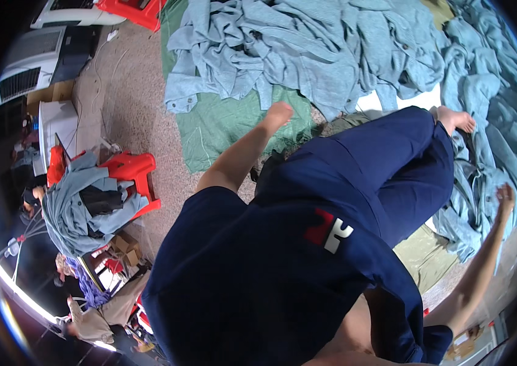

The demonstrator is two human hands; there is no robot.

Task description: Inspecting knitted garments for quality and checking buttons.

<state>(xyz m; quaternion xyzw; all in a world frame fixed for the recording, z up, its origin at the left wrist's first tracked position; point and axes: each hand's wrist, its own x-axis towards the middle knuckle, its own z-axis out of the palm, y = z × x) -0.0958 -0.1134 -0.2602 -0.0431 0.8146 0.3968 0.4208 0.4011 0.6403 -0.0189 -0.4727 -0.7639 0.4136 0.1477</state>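
The left hand (pixel 279 114) is closed in a loose fist and holds nothing. The pile of blue-grey clothes (pixel 307 55) lies just past it, stretching side to side. The right hand (pixel 505 195) has its fingers spread and touches the clothes' near edge, so it is closer.

The person wears a navy short-sleeved shirt (pixel 258 268) with a red-and-white chest mark (pixel 330 230), navy trousers (pixel 386 165), feet bare.
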